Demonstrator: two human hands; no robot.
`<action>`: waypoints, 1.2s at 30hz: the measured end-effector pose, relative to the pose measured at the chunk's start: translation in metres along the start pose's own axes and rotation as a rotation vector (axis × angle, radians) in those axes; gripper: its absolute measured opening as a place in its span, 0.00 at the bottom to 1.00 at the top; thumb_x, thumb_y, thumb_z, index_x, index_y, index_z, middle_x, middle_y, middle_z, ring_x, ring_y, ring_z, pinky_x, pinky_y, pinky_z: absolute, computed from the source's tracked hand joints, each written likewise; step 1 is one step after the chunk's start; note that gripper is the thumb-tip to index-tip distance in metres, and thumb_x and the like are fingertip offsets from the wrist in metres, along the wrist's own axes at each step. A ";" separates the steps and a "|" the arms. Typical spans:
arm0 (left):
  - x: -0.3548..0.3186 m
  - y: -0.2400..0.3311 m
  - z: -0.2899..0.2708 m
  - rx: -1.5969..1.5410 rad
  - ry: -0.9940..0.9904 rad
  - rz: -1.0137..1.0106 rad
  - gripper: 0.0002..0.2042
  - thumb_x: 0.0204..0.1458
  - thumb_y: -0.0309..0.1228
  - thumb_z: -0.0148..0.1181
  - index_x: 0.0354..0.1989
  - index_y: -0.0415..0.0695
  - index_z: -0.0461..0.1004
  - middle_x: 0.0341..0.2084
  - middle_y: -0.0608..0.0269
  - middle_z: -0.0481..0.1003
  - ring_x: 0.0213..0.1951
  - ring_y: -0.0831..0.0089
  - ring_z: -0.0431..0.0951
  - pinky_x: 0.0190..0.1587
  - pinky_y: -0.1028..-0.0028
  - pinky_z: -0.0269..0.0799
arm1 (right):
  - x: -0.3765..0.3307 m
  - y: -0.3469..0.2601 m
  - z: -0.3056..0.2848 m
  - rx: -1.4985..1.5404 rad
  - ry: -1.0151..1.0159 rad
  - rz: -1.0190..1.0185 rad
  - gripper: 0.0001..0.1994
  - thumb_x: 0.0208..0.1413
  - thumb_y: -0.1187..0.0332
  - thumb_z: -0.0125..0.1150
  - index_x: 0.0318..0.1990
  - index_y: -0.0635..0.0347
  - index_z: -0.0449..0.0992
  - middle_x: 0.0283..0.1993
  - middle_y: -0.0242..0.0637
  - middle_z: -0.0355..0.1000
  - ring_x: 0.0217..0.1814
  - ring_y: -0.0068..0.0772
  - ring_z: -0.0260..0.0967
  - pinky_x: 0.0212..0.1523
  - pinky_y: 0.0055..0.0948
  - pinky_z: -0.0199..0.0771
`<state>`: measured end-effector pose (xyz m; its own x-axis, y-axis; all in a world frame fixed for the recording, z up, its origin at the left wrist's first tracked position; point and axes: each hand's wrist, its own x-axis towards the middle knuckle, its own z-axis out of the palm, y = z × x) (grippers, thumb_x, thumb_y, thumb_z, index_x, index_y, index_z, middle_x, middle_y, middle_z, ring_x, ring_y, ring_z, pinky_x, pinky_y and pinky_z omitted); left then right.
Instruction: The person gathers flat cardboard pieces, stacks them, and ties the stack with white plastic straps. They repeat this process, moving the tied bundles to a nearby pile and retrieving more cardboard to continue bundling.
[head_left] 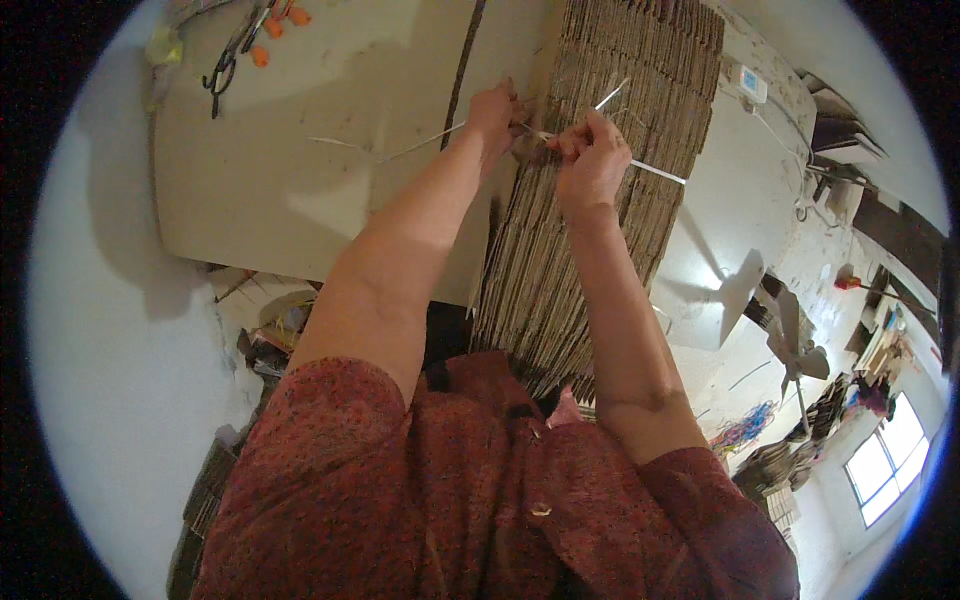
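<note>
A tall stack of folded brown cardboard [590, 260] lies on the pale tabletop in front of me, its ridged edges facing up. A thin white strap [660, 172] crosses the stack, and a loose length of it trails left over the table. At the stack's left edge, my left hand [493, 118] is closed on the strap. My right hand [594, 160], above the stack, pinches the strap, and a short free end sticks up past its fingers. Between the two hands a short piece of strap shows; whether it is knotted I cannot tell.
Black-handled scissors [217, 82] and small orange pieces [261, 56] lie at the table's far left. A small white device [752, 84] sits right of the stack. A fan [795, 340] stands at the right, near tangled coloured strings [745, 428]. More cardboard [208, 485] leans at lower left.
</note>
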<state>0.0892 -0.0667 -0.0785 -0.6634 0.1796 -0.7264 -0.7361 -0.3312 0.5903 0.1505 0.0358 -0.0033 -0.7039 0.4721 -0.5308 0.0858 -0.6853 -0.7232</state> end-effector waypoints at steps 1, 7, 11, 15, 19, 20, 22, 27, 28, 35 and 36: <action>0.003 -0.002 -0.003 0.040 -0.022 0.039 0.11 0.54 0.36 0.44 0.21 0.47 0.59 0.13 0.68 0.57 0.18 0.75 0.59 0.22 0.75 0.54 | 0.003 0.002 -0.002 0.008 0.030 0.016 0.09 0.44 0.72 0.51 0.17 0.62 0.61 0.14 0.33 0.55 0.13 0.26 0.50 0.16 0.28 0.58; -0.013 -0.004 0.004 -0.510 0.019 0.027 0.11 0.52 0.36 0.45 0.20 0.45 0.60 0.16 0.66 0.61 0.20 0.73 0.63 0.19 0.70 0.58 | 0.012 0.002 -0.006 0.052 0.067 0.019 0.09 0.43 0.73 0.51 0.16 0.62 0.61 0.14 0.34 0.54 0.12 0.26 0.49 0.14 0.31 0.58; 0.008 -0.006 0.018 0.260 0.393 -0.082 0.11 0.48 0.40 0.51 0.28 0.45 0.68 0.24 0.64 0.69 0.30 0.69 0.72 0.30 0.70 0.68 | 0.005 -0.003 0.011 0.006 0.138 0.076 0.08 0.42 0.74 0.51 0.16 0.63 0.62 0.14 0.34 0.56 0.12 0.25 0.48 0.14 0.29 0.56; 0.010 0.007 0.035 1.793 0.309 -0.065 0.16 0.43 0.40 0.55 0.39 0.45 0.70 0.33 0.62 0.71 0.40 0.67 0.72 0.40 0.73 0.68 | -0.006 -0.002 0.016 -0.040 0.084 0.042 0.09 0.41 0.73 0.50 0.14 0.62 0.61 0.13 0.32 0.54 0.12 0.25 0.47 0.16 0.28 0.55; 0.002 0.008 0.037 1.778 0.272 0.087 0.14 0.38 0.41 0.60 0.26 0.42 0.75 0.28 0.58 0.75 0.35 0.67 0.75 0.35 0.75 0.70 | -0.012 -0.005 0.017 -0.033 0.104 -0.002 0.11 0.40 0.74 0.50 0.10 0.60 0.59 0.11 0.31 0.52 0.11 0.24 0.47 0.18 0.28 0.58; 0.003 0.007 0.034 1.779 0.298 0.104 0.15 0.36 0.41 0.61 0.26 0.42 0.75 0.28 0.58 0.75 0.35 0.67 0.75 0.35 0.74 0.71 | -0.014 -0.007 0.018 -0.044 0.084 -0.005 0.11 0.39 0.74 0.50 0.10 0.60 0.59 0.11 0.31 0.52 0.11 0.24 0.46 0.18 0.29 0.59; 0.008 0.002 0.029 1.780 0.349 0.138 0.16 0.34 0.40 0.64 0.27 0.41 0.75 0.29 0.57 0.75 0.34 0.66 0.75 0.35 0.74 0.71 | -0.020 -0.009 0.019 -0.066 0.043 -0.012 0.11 0.39 0.74 0.49 0.09 0.60 0.59 0.10 0.31 0.52 0.11 0.24 0.46 0.19 0.29 0.60; 0.003 0.008 0.037 1.980 0.155 0.088 0.19 0.29 0.39 0.67 0.27 0.39 0.74 0.30 0.56 0.75 0.33 0.68 0.76 0.35 0.73 0.71 | -0.021 -0.006 0.012 -0.069 0.048 -0.055 0.11 0.38 0.74 0.48 0.10 0.61 0.59 0.10 0.30 0.52 0.11 0.23 0.46 0.20 0.29 0.62; 0.007 0.007 0.035 1.961 0.181 0.055 0.20 0.28 0.40 0.68 0.28 0.39 0.74 0.30 0.57 0.75 0.34 0.69 0.76 0.35 0.74 0.71 | -0.023 -0.006 0.012 -0.057 0.044 -0.061 0.11 0.39 0.74 0.48 0.10 0.61 0.59 0.10 0.30 0.52 0.11 0.22 0.46 0.20 0.29 0.62; 0.008 0.005 0.043 1.891 0.155 -0.055 0.13 0.39 0.36 0.60 0.33 0.44 0.73 0.34 0.61 0.74 0.39 0.72 0.73 0.37 0.75 0.69 | -0.030 -0.013 0.004 -0.028 0.098 -0.043 0.10 0.41 0.73 0.51 0.12 0.62 0.62 0.13 0.31 0.55 0.16 0.22 0.50 0.18 0.24 0.53; 0.026 -0.008 0.031 1.858 0.219 -0.045 0.12 0.42 0.36 0.57 0.36 0.48 0.73 0.37 0.64 0.72 0.42 0.72 0.72 0.39 0.74 0.68 | -0.030 -0.015 0.003 -0.025 0.110 -0.031 0.10 0.41 0.73 0.51 0.13 0.62 0.62 0.13 0.32 0.55 0.15 0.23 0.50 0.18 0.25 0.54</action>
<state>0.0741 -0.0305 -0.0909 -0.7260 0.0017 -0.6876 -0.0376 0.9984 0.0421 0.1682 0.0304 0.0252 -0.6250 0.5516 -0.5524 0.0835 -0.6563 -0.7498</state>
